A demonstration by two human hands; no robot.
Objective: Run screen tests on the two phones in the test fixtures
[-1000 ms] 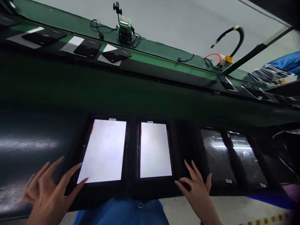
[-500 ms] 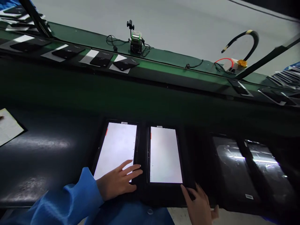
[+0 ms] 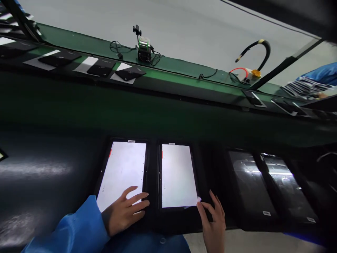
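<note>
Two tablets with bright white screens lie side by side, the left tablet point(image 3: 123, 168) and the right tablet point(image 3: 177, 175), each with a small label at its top edge. My left hand point(image 3: 127, 211) rests over the lower right part of the left tablet, fingers spread and holding nothing. At the lower right corner of the right tablet, my right hand point(image 3: 212, 214) pinches a small pale film corner point(image 3: 198, 199) between thumb and index finger, its other fingers raised. The film's extent over the screen is hard to make out.
Two dark tablets point(image 3: 251, 182) point(image 3: 288, 186) lie to the right. Beyond the green belt point(image 3: 105, 109), a shelf point(image 3: 179, 68) carries black devices on white sheets, a small machine point(image 3: 144, 49) and cables. A blue sleeve point(image 3: 319, 73) shows at the far right near stacked panels.
My right hand has moved up to the right tablet's corner, where a pale film corner now shows at its fingertips. The view has shifted, bringing a person's blue sleeve in at the right.
</note>
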